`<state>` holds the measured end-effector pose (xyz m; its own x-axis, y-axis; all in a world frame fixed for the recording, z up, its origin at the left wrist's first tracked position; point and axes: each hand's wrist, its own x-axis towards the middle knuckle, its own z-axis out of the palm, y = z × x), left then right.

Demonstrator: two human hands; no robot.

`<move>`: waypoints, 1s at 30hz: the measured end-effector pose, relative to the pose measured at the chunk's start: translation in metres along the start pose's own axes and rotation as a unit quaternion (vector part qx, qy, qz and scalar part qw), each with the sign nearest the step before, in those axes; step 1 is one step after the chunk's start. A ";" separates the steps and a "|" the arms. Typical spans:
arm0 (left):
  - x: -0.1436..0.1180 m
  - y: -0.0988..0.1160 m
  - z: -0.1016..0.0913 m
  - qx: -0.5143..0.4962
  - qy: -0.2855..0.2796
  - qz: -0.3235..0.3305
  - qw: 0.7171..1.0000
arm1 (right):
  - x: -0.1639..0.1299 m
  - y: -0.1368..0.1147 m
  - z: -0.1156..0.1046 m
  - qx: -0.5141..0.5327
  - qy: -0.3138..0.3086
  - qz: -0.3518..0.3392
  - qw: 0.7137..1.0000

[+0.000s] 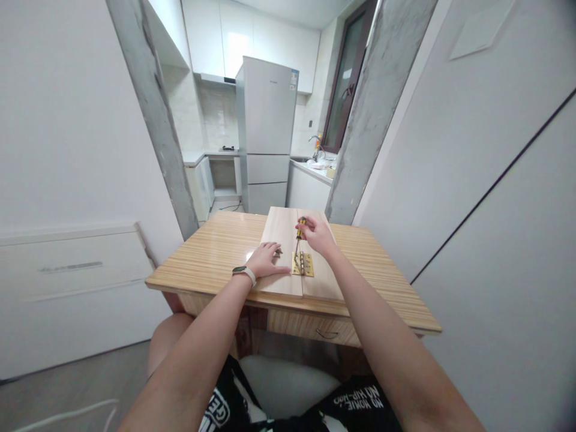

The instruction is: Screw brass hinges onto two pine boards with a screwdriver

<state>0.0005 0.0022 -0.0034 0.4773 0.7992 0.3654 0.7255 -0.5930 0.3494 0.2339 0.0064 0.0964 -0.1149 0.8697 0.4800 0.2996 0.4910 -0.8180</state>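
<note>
My right hand (318,235) is closed around the yellow and black handle of a screwdriver (299,231). The shaft points down to the left leaf of a brass hinge (306,264). That hinge lies across the seam between two pale wooden boards (281,228). Whether the tip sits in a screw is too small to tell. My left hand (265,260) rests flat on the left board with its fingers spread, the thumb reaching toward the hinge's edge. Close by its fingertips lie small dark screws (278,252).
The boards lie on a wood-grain table (216,252) with a drawer (315,327) at its front. Beyond it stand a grey fridge (270,108) and a counter with a sink (300,159). White walls and panels flank the table.
</note>
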 end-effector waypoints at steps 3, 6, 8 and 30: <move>0.001 0.000 0.001 0.000 0.002 0.000 1.000 | -0.003 -0.004 0.002 -0.044 0.033 -0.017 0.998; 0.001 0.001 0.001 -0.002 0.002 0.001 1.000 | -0.008 -0.010 0.003 -0.084 0.057 -0.029 0.994; 0.002 0.002 0.001 -0.002 0.001 0.001 1.000 | -0.012 -0.016 0.005 -0.110 0.071 -0.032 0.991; 0.000 0.004 -0.004 -0.008 -0.006 -0.006 1.000 | -0.005 -0.007 -0.001 0.053 -0.065 0.011 0.996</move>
<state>0.0014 -0.0007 0.0013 0.4743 0.8076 0.3505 0.7237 -0.5844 0.3671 0.2327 -0.0012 0.1004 -0.2337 0.8761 0.4217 0.2017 0.4679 -0.8605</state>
